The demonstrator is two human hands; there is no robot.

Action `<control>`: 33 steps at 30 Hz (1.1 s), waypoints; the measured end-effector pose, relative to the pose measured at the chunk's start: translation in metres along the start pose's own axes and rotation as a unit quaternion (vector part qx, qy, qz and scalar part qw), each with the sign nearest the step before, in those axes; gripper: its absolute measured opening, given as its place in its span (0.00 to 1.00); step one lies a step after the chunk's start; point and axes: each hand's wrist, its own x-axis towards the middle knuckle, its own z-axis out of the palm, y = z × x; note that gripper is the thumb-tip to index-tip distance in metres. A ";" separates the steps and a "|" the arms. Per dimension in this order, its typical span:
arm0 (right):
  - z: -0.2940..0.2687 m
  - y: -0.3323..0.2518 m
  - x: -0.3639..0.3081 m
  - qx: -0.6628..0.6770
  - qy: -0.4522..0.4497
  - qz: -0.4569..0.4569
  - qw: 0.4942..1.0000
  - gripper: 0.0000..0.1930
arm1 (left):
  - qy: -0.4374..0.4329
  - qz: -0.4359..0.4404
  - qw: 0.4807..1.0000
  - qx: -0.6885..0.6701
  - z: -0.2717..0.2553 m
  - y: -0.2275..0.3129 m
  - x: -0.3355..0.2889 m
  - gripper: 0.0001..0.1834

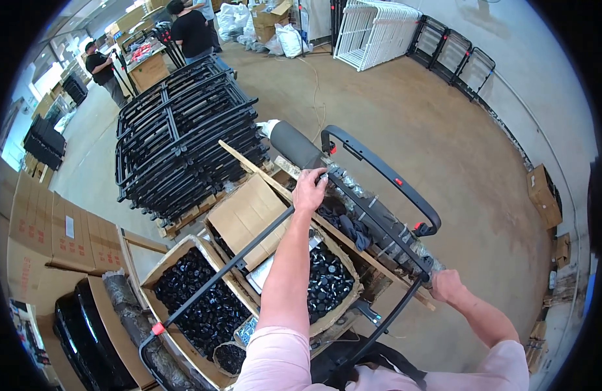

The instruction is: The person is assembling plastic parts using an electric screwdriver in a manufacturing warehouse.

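A black tubular metal frame [372, 218] lies across in front of me, over a padded, plastic-wrapped rail. My left hand [308, 190] grips its far left corner, fingers curled over the joint. At the frame's right corner, my right hand [447, 286] is closed round the tube end, its fingertips partly hidden. One leg [229, 266] of the frame slants down to the left over the boxes and carries a red clip [158, 328]. Beyond the frame is a curved black bar [387, 171] with red pieces; how it joins the frame is unclear.
Cardboard boxes hold black plastic parts [200, 300] and black-headed bolts or knobs [328, 280]. A tall stack of black frames [184, 130] stands on a pallet ahead left. White frames [376, 32] lean by the far wall. Several people [195, 29] are in the background.
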 end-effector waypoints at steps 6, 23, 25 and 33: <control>0.010 -0.016 -0.004 0.104 0.143 0.011 0.984 0.20 | -0.028 -0.023 0.999 0.009 -0.002 0.002 -0.002 0.23; 0.024 -0.018 0.009 0.142 0.188 0.092 0.968 0.28 | 0.146 0.046 0.972 0.175 -0.059 -0.020 0.034 0.42; 0.025 -0.021 0.009 0.141 0.194 0.086 0.967 0.27 | 0.104 0.139 0.957 0.233 -0.029 0.023 0.019 0.46; 0.023 -0.019 0.006 0.143 0.185 0.075 0.969 0.29 | 0.279 -0.077 0.911 0.295 -0.087 -0.031 0.016 0.23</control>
